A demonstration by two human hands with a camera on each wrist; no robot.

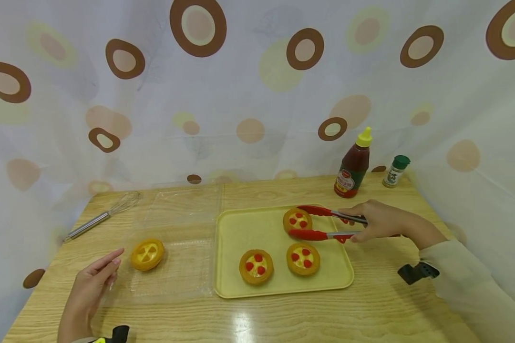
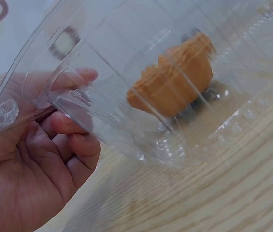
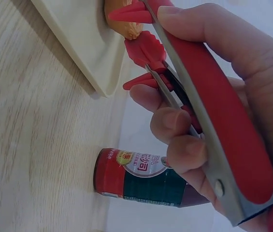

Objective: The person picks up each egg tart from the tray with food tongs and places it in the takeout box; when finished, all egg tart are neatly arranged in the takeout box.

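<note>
Where the left hand [image 1: 92,281] meets the clear container [image 1: 184,271], left of the yellow tray [image 1: 240,233], thumb and fingertips pinch the plastic edge; a plain tart [image 1: 148,255] sits inside. Tray's near half: left tart [image 1: 256,267] and right tart [image 1: 303,259], both with red pieces. Tray's far right: tongs [image 1: 322,235] straddle a third tart [image 1: 297,221]; firm contact cannot be confirmed. Right hand [image 1: 379,219], just beside the tray's right edge, has fingers wrapped round the tongs. Beyond the tray, far right: sauce bottle [image 1: 353,171], then green-capped shaker [image 1: 396,172].

Judgement: step in hand is tonging tarts between container and tray, third tart probably being set down. Next move likely calls for spreading the tongs evenly, then crossing left of the tray to the plain tart.
</note>
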